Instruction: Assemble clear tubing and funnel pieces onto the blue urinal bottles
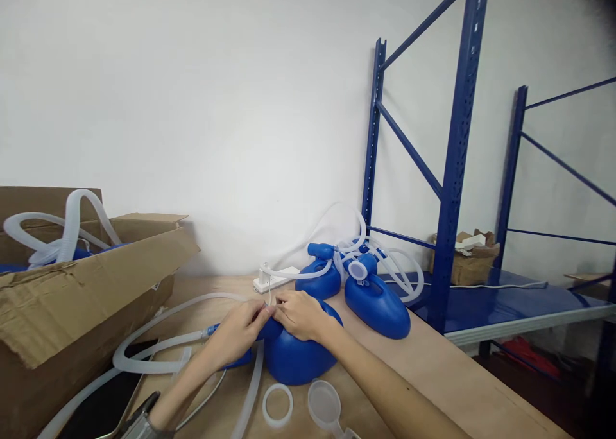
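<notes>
A blue plastic bottle (301, 361) lies on the wooden table, its neck end toward the left. My left hand (243, 327) is closed in a pinch at that neck, thumb tip meeting the other thumb. Over the top of the bottle curls my right hand (301, 314), its fingers bent around the neck area. Whatever small part the fingertips pinch is hidden. In front of the bottle are a white ring (278, 405) and a translucent round cap (324, 403) with a strap. A clear corrugated hose (168, 348) with a blue end piece runs beside my left forearm.
Several blue bottles (378, 307) with coiled hoses stand at the back right, next to a white power strip (278, 279). An open cardboard box (96, 285) holding hoses is at left, a dark flat device (103, 400) before it. Blue metal shelving (455, 169) borders the right.
</notes>
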A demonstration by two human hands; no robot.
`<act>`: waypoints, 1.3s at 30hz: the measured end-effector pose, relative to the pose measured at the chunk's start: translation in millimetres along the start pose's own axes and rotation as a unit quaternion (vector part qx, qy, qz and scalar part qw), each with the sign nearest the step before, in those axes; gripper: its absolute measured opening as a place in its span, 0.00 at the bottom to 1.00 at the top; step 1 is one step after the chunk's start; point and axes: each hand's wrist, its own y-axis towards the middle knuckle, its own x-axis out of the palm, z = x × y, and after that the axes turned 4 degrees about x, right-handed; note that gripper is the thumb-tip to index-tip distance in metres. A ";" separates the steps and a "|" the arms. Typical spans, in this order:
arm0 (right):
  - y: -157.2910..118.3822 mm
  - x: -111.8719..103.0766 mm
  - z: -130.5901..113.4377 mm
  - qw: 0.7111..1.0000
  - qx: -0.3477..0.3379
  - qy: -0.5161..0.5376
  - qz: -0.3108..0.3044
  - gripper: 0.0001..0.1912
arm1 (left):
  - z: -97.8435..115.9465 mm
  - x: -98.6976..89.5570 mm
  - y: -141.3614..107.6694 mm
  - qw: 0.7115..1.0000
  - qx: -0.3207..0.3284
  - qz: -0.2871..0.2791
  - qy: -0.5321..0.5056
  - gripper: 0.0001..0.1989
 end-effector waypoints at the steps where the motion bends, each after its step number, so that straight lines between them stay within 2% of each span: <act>1: 0.3 0.5 0.7 1.000 -0.003 0.006 0.002 0.30 | 0.5 -2.4 0.3 1.000 0.003 -0.010 -0.005 0.24; 7: 1.7 -1.8 1.2 1.000 -0.025 0.007 0.003 0.29 | 1.7 -14.9 1.9 0.998 0.014 -0.054 -0.020 0.24; 12: 2.3 -3.8 0.3 1.000 -0.027 -0.010 -0.002 0.28 | 0.0 -16.3 3.5 0.995 0.011 -0.076 -0.059 0.24; 22: 1.8 -7.0 -1.6 1.000 -0.005 -0.011 -0.013 0.30 | -5.8 -24.0 -5.6 0.994 0.005 -0.076 -0.082 0.23; 27: 1.0 -10.9 -2.5 1.000 0.004 0.000 -0.026 0.29 | -5.0 -17.0 -2.5 0.996 0.007 -0.062 -0.066 0.24; 30: 2.0 -16.7 -0.9 0.998 0.002 0.039 -0.053 0.27 | -7.6 -12.5 0.7 0.996 0.010 -0.066 -0.067 0.23; 34: 6.5 -23.9 3.4 0.989 0.007 0.088 -0.123 0.24 | -9.5 -12.6 1.6 0.994 0.006 -0.074 -0.081 0.23; 39: 12.3 -25.1 8.9 0.977 0.021 0.117 -0.179 0.24 | -7.5 -15.5 0.1 0.994 0.002 -0.079 -0.080 0.23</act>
